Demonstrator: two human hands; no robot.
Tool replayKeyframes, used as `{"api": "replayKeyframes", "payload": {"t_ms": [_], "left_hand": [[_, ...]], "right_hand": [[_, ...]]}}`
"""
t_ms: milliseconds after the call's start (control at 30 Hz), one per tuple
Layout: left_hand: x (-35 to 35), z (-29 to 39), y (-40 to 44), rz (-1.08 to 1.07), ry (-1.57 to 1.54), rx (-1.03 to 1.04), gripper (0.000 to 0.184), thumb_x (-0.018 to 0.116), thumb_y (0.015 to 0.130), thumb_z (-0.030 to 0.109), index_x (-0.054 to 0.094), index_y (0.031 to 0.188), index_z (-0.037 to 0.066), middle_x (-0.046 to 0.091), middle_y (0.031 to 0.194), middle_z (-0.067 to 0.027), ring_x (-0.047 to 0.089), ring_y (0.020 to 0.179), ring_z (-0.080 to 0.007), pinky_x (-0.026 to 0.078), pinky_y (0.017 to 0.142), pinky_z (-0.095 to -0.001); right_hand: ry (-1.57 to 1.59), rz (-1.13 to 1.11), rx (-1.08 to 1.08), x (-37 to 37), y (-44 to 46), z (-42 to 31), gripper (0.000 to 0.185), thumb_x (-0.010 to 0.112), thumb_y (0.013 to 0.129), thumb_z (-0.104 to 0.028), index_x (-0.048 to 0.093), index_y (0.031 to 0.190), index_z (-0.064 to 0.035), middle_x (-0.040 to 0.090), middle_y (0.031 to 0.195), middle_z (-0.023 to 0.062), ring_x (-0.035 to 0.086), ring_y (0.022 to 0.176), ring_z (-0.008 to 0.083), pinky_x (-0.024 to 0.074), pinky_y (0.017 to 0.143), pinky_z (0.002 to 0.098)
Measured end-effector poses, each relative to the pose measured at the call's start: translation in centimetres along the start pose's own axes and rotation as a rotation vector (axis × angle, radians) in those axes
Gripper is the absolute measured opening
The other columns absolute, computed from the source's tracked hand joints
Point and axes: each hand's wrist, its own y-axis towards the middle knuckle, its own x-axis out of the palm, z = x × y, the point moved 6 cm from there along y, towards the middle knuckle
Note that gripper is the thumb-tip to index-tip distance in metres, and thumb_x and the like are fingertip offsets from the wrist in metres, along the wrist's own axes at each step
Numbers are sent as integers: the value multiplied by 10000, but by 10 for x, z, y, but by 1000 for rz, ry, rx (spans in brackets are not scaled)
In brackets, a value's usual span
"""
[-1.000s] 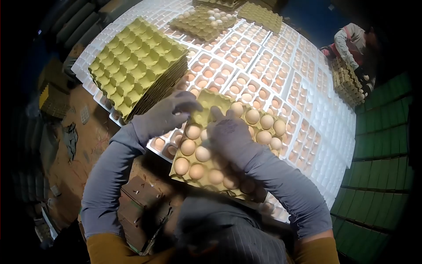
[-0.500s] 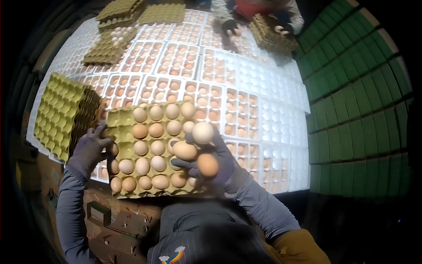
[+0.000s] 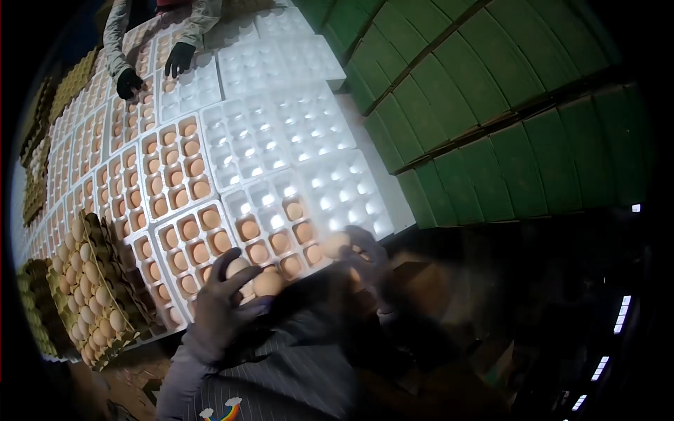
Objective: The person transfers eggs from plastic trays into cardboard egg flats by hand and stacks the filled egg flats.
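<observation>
My left hand [image 3: 219, 298], in a grey glove, is curled around two eggs [image 3: 268, 283] at the near edge of the white trays. My right hand [image 3: 368, 258], gloved and blurred by motion, grips a pale egg [image 3: 336, 244] just beyond the near right corner of a partly filled tray. This white plastic tray [image 3: 270, 219] has brown eggs in its nearer cups and bare cups farther back. To its left stands another white tray with brown eggs [image 3: 189, 229] in its cups. More eggs may be hidden in my right palm.
A stack of pulp trays topped with eggs [image 3: 88, 298] stands at the left. White trays with bare cups [image 3: 344, 189] lie to the right, beside stacked green boxes [image 3: 491, 182]. Across the table, a co-worker's black-gloved hands [image 3: 180, 59] hover over other trays.
The view has swung right. My left hand has left the pulp trays and now holds eggs. My right hand has moved from over the pulp tray to the white trays' near edge.
</observation>
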Motion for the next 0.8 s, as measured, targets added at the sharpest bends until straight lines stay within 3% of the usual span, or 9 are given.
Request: {"api": "replayKeyframes", "payload": {"t_ms": [67, 233, 300, 433, 500, 600, 700, 767, 800], "left_hand": [[82, 24, 43, 28, 218, 213, 524, 876, 735, 245, 696, 1218, 152, 506, 1432, -182, 613, 1167, -385, 552, 929, -433], [207, 0, 119, 40, 734, 249, 424, 729, 848, 332, 654, 1247, 212, 505, 1417, -154, 638, 1063, -335, 587, 818, -439], [205, 9, 128, 68, 703, 266, 412, 716, 860, 305, 648, 1255, 211, 516, 1408, -153, 650, 1036, -337, 586, 817, -434], [211, 10, 155, -62, 650, 113, 430, 679, 896, 252, 616, 1314, 169, 562, 1355, -163, 683, 994, -347, 581, 815, -426], [208, 21, 169, -150, 596, -25, 498, 668, 911, 181, 550, 1392, 125, 568, 1338, -180, 671, 1052, -350, 573, 846, -426], [204, 44, 178, 21, 297, 98, 539, 655, 917, 121, 501, 1434, 113, 557, 1346, -188, 653, 1081, -366, 559, 901, -429], [230, 57, 202, 245, -118, 162, 617, 650, 923, 150, 427, 1496, 108, 483, 1439, -225, 514, 1299, -419, 456, 1084, -449], [248, 54, 211, 261, 218, 350, 646, 575, 920, 145, 350, 1497, -41, 405, 1490, -294, 335, 1423, -486, 196, 1214, -595], [250, 52, 211, 240, 290, 327, 655, 562, 919, 152, 337, 1499, -52, 401, 1498, -298, 342, 1428, -478, 169, 1216, -613]], "right_hand": [[-432, 248, -315, -68, 4, 15, 390, 774, 888, -261, 670, 1227, -99, 517, 1385, 149, 591, 1168, 286, 582, 801, 380], [-960, 118, -241, -121, 36, 60, 400, 744, 877, -290, 662, 1255, -186, 498, 1425, 177, 578, 1149, 355, 561, 887, 435], [-992, 41, -289, -116, 44, 75, 398, 701, 895, -279, 646, 1285, -223, 510, 1397, 178, 575, 1152, 364, 508, 982, 465], [-906, -144, -582, -76, 43, 69, 393, 704, 893, -254, 659, 1283, -243, 574, 1240, 114, 599, 1115, 329, 529, 930, 448], [-797, -125, -517, -82, 55, 65, 381, 712, 893, -251, 672, 1271, -234, 581, 1225, 97, 608, 1089, 310, 536, 910, 425], [-456, 11, -287, -98, 84, 54, 345, 689, 926, -190, 670, 1269, -164, 593, 1200, 90, 608, 1072, 302, 514, 937, 386], [-185, 156, -320, -97, 118, 72, 347, 597, 950, -57, 627, 1295, -75, 607, 1214, 126, 590, 1128, 318, 495, 962, 386], [-232, 120, -306, -98, 124, 76, 361, 551, 951, -10, 609, 1306, -43, 617, 1222, 143, 582, 1158, 320, 482, 992, 388], [-265, 119, -380, -103, 120, 76, 371, 539, 947, -1, 606, 1310, -38, 621, 1225, 148, 579, 1171, 320, 475, 1010, 393]]}}
